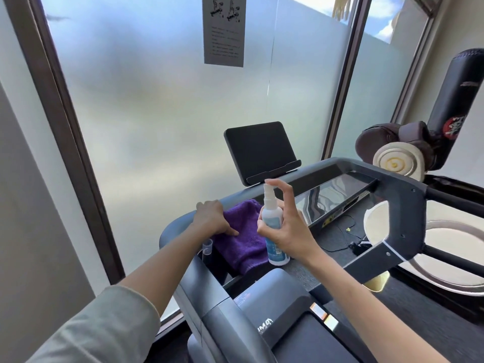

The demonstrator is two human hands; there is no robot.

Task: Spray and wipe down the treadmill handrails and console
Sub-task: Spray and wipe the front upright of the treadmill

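The left hand (211,216) lies palm-down on the purple cloth (242,239), fingers loosely bent over the grey handrail (180,221); whether its grip pinches the cloth is hard to tell. Just right, the right hand (286,229) wraps the spray bottle (272,224), upright, forefinger on the nozzle. Behind stands the dark screen (259,150); further right, the glossy console (337,192).

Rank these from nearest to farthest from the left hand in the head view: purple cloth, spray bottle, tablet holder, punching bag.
1. purple cloth: directly under the left hand, on the console's left side.
2. spray bottle: just to the right, held in the right hand.
3. tablet holder: above the console, toward the window.
4. punching bag: far right.
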